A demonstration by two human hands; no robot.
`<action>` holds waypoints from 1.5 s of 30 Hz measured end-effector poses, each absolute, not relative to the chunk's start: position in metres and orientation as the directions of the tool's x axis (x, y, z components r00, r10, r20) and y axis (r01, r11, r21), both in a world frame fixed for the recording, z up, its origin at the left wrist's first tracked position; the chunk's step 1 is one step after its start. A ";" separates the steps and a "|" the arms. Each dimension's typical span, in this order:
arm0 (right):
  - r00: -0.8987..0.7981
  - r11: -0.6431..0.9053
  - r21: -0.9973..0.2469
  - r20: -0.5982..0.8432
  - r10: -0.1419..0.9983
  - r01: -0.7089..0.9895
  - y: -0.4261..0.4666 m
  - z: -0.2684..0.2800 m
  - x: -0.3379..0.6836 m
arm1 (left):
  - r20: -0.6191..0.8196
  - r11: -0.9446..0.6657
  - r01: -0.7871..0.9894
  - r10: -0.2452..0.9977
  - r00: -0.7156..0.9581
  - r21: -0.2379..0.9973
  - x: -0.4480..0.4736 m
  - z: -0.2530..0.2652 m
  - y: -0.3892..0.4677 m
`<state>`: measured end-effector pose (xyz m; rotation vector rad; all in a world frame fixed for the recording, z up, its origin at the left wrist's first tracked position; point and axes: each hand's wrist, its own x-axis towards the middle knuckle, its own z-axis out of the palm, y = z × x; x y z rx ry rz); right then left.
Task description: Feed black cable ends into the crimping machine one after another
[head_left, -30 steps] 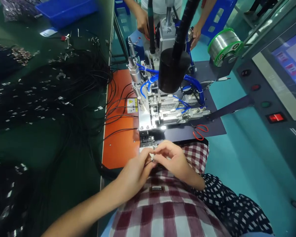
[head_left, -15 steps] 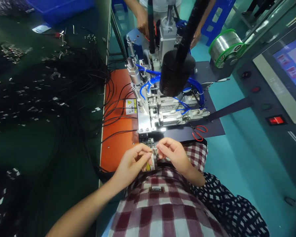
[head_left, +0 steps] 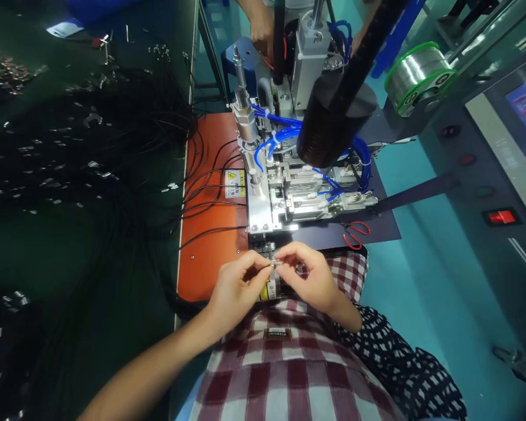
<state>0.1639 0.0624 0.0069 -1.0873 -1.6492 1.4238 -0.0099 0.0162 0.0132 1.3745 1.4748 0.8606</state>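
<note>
My left hand [head_left: 239,287] and my right hand [head_left: 310,279] meet in front of the checked apron [head_left: 284,368]. Thumb and forefinger of each are pinched together. Between the fingertips shows a small shiny metal piece [head_left: 275,263]; it is too small to make out its kind, and the fingers partly cover it. Just beyond is the front edge of a metal machine [head_left: 259,213] with pneumatic cylinders and blue tubes. A white and yellow label [head_left: 270,290] lies below my fingers. Thin black cables [head_left: 214,234] run across the orange plate [head_left: 197,275] to the machine.
Red-handled scissors [head_left: 357,235] lie right of the machine. A solder wire spool [head_left: 418,73] and a black cylinder [head_left: 333,120] on an arm stand above. Left is a dark table [head_left: 92,245] with cables and small metal parts. A co-worker's hand [head_left: 262,29] is behind the machine.
The view has shifted a little, so the machine and spool appear farther right. My fingertips have closed in nearer each other around the small metal piece, which shows more plainly.
</note>
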 end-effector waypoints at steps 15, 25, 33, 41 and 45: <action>-0.637 0.369 -0.899 0.143 0.758 0.236 0.077 0.026 0.181 | -0.164 0.113 0.293 0.974 0.153 0.949 -0.014 0.022 0.014; -0.644 0.572 -0.694 0.203 0.738 0.437 0.069 0.014 0.178 | -0.344 0.328 0.108 0.914 0.213 0.938 -0.014 0.022 0.018; -0.607 0.485 -0.797 0.194 0.770 0.360 0.071 0.006 0.175 | -0.329 0.303 0.142 0.920 0.214 0.942 -0.014 0.021 0.019; -0.614 0.517 -0.775 0.218 0.758 0.363 0.068 -0.007 0.179 | -0.298 0.266 0.182 0.938 0.179 0.947 -0.013 0.020 0.019; -0.474 0.039 -0.990 -0.031 0.880 0.136 0.062 -0.005 0.175 | -0.329 0.311 0.173 0.940 0.090 0.935 -0.011 0.017 0.018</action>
